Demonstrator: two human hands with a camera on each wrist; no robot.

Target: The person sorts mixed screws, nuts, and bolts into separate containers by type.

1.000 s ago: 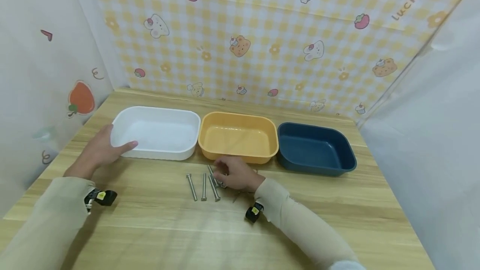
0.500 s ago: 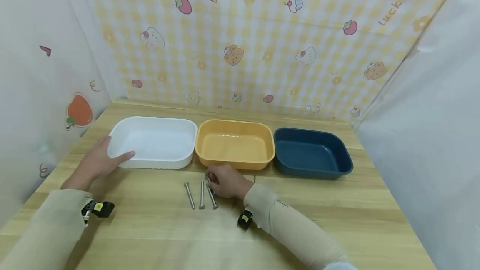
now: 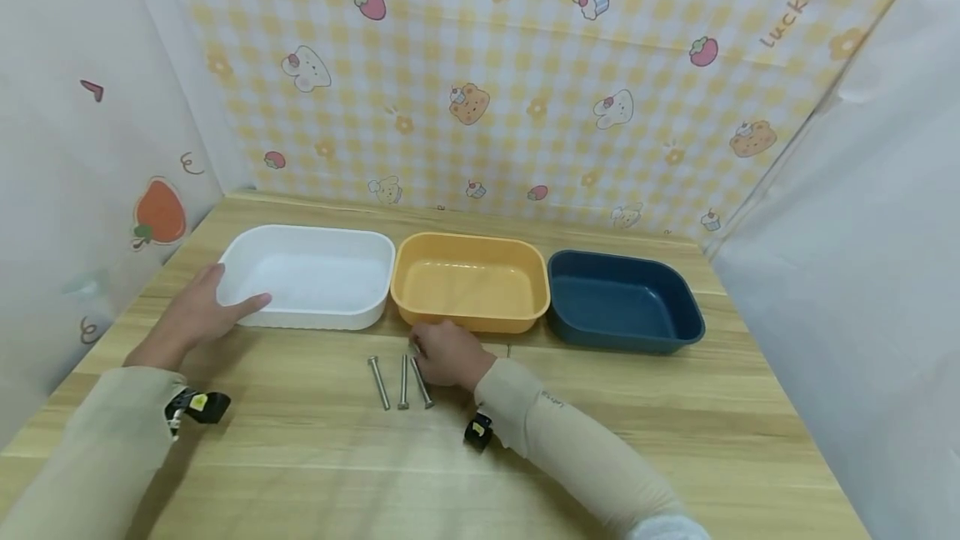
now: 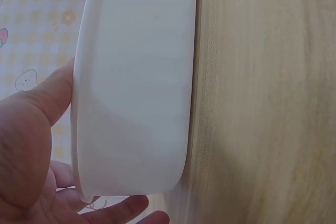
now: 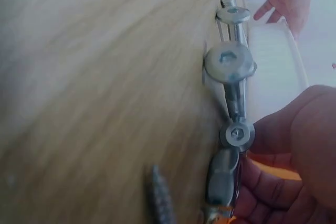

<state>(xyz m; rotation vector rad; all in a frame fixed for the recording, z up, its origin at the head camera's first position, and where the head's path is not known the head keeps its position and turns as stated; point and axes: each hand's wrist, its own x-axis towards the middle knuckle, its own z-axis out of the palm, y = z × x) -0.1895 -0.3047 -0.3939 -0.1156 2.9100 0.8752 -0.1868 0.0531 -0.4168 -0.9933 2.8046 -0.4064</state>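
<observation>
My left hand (image 3: 191,315) holds the near left corner of a white plastic bin (image 3: 315,320), thumb over its rim and fingers along the outer end. In the left wrist view the bin's side wall (image 4: 136,87) hides part of the fingers. My right hand (image 3: 452,355) is low on the table before the yellow bin, fingers curled. Its fingertips pinch a metal bolt (image 5: 237,136), mostly hidden by the hand in the head view. Just left of it lie three long silver bolts, one at the left (image 3: 378,383), one in the middle (image 3: 403,383), one nearest the fingers (image 3: 423,383).
A yellow bin (image 3: 472,323) and a dark blue bin (image 3: 615,342) continue the row right of the white one. Under the right hand a pointed threaded screw (image 5: 160,195) shows in the right wrist view. A patterned cloth (image 3: 450,65) hangs behind the table.
My right hand has shifted slightly left and curled its fingers in at the bolts; one bolt seen earlier is now mostly covered by it. The left hand stays on the white bin.
</observation>
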